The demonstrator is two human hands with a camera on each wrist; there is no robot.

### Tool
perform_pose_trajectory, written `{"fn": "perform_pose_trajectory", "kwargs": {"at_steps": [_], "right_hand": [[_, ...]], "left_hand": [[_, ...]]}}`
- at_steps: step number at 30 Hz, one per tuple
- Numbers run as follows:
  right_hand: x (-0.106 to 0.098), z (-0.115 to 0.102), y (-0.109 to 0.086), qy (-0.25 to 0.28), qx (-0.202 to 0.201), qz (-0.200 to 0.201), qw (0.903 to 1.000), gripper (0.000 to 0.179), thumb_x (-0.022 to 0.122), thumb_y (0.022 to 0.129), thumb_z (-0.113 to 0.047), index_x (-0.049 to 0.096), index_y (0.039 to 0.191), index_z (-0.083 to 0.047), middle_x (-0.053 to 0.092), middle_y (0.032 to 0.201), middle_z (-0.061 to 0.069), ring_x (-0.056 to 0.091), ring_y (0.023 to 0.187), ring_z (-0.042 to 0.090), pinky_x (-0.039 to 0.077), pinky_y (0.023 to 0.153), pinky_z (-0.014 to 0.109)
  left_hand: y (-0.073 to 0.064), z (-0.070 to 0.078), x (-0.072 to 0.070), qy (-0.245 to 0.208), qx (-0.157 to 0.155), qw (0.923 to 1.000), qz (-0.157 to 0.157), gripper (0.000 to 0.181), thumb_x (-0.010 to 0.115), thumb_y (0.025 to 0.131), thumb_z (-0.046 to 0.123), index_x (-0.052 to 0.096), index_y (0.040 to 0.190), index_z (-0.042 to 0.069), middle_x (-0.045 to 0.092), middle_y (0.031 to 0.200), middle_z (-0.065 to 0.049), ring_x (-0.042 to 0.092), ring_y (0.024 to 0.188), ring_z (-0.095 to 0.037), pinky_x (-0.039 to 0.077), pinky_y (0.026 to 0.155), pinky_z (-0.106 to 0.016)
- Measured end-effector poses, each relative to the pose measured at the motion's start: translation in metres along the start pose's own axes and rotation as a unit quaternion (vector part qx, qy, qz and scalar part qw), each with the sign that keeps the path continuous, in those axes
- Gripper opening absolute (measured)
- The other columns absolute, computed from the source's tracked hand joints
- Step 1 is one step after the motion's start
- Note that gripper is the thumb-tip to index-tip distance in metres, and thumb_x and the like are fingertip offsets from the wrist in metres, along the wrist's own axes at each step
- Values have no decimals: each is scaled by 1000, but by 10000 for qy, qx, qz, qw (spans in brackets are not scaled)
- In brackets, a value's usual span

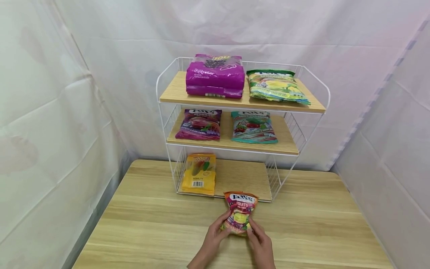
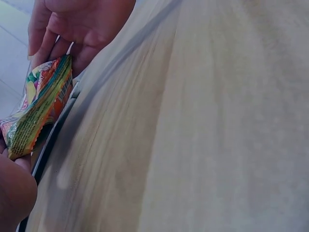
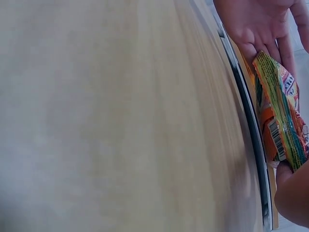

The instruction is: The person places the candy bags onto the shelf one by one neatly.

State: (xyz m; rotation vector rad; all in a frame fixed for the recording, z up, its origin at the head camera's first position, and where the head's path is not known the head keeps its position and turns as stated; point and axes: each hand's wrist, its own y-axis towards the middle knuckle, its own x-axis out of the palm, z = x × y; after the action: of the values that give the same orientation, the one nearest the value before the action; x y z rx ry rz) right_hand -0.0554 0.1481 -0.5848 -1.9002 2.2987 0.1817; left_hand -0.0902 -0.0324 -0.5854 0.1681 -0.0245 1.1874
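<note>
Both hands hold a bag of Fox's Fruits candy [image 1: 240, 215], orange and dark red, in front of the shelf rack. My left hand [image 1: 215, 232] grips its left edge and my right hand [image 1: 260, 241] its lower right edge. The printed front faces up toward the head camera, and the bag's top overlaps the bottom shelf's front edge in that view. From the left wrist, the bag [image 2: 43, 104] shows a crimped end seam between the two hands. A barcode is visible on the bag [image 3: 282, 116] in the right wrist view.
A white wire rack with wooden shelves [image 1: 280, 130] stands on the wooden table [image 1: 144, 224]. Purple [image 1: 215, 76] and green-yellow [image 1: 277, 86] bags lie on top, berry [image 1: 200, 125] and teal [image 1: 254, 127] bags in the middle, a yellow bag [image 1: 199, 173] at bottom left. White sheets [image 1: 117, 56] surround it.
</note>
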Motion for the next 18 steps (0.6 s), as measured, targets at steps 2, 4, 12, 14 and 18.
{"fn": "perform_pose_trajectory", "kwargs": {"at_steps": [2,4,12,14,18], "right_hand": [[0,0,3,57,-88,-64,9999,40,58,96,-21,55,135,-10,51,137,10,46,125,20,39,96,16],[0,0,6,13,-148,-128,9998,40,57,97,-21,54,136,-10,50,139,11,44,127,24,38,97,16],[2,-3,18,91,-168,-166,9997,40,55,98,-22,54,136,-12,47,141,10,41,130,26,37,98,17],[3,-3,20,87,-246,-150,9995,40,55,98,-22,53,136,-11,47,141,11,40,130,28,37,98,16],[5,-1,24,106,-400,-82,9991,39,54,98,-19,54,136,-9,49,140,13,41,130,31,37,97,15]], "left_hand": [[2,7,0,6,55,10000,-54,47,45,98,0,34,144,-4,29,151,-16,22,139,-35,21,111,-27],[4,15,-1,17,92,9999,-107,47,44,98,-2,33,143,-7,28,151,-18,21,139,-37,20,112,-31],[14,32,-3,158,-24,9998,-83,47,45,98,1,32,142,-10,28,150,-24,21,139,-41,17,112,-53],[16,30,-4,123,-21,9999,-79,47,45,98,1,32,142,-11,27,150,-26,21,139,-42,17,111,-55],[21,26,-5,173,12,9998,-51,48,46,98,2,32,142,-11,28,149,-26,22,139,-42,16,112,-55]]}}
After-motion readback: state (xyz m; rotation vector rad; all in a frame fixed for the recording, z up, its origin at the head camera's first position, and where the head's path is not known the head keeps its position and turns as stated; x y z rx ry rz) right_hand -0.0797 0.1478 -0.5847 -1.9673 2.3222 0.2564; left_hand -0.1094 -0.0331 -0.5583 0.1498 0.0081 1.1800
